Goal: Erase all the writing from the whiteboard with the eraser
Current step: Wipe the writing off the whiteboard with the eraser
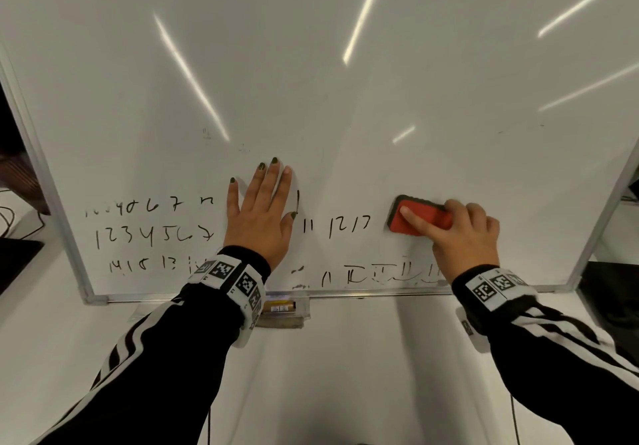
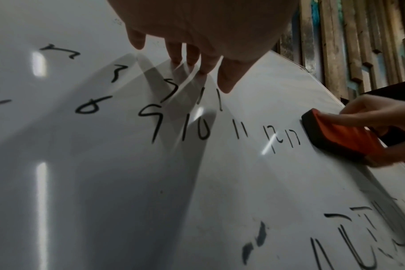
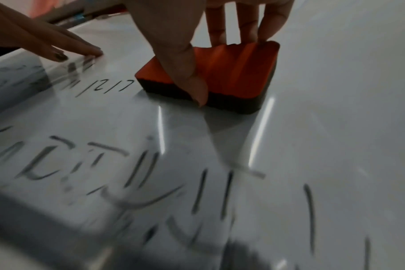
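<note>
Erasing under way; most of the writing is left.

The red-topped, dark-felted block eraser point(image 1: 420, 215) is clamped by the right hand point(image 1: 465, 237), thumb on the near edge and fingers on the far, and is pressed flat to the white, metal-framed whiteboard point(image 1: 345, 81), just right of the black handwritten numerals point(image 1: 337, 226). The left hand point(image 1: 261, 216) is laid flat on the board, fingers straight. The surface right of the eraser is seen clean; rows at left and smeared strokes along the bottom edge are judged outstanding.
</note>
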Available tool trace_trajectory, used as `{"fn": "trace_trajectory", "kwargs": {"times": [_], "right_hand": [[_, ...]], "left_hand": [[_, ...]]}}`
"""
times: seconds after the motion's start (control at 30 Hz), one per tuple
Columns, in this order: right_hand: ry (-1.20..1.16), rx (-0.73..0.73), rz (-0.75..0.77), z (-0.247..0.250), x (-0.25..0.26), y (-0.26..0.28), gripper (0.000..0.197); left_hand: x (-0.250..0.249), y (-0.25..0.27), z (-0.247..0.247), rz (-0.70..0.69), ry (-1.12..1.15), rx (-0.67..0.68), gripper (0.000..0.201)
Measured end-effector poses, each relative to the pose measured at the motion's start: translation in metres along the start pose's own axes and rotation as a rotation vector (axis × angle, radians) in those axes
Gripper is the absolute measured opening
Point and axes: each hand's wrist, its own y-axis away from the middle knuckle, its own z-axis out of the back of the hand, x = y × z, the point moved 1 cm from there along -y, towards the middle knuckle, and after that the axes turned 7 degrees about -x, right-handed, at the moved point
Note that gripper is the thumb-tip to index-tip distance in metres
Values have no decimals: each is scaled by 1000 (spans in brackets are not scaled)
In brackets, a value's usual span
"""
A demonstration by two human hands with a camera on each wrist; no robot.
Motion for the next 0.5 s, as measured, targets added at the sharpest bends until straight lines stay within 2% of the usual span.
{"fn": "trace_trajectory", "kwargs": {"times": [0.1, 0.2, 0.27, 0.4, 0.5], "right_hand": [[-3, 19, 83, -6, 12, 16, 85], [-13, 100, 193, -18, 23, 47, 99], [-28, 91, 155, -15, 27, 43, 100], [-98, -30, -59, 4, 38, -13, 91], [-113, -17, -29, 2, 62, -23, 94]], "left_hand": [[0, 0, 0, 2, 9, 1, 67], [0, -1, 1, -7, 19, -4, 67], [2, -1, 1, -15, 15, -2, 67], [4, -1, 3, -27, 23, 3, 67], [5, -2, 4, -29, 32, 6, 67]]}}
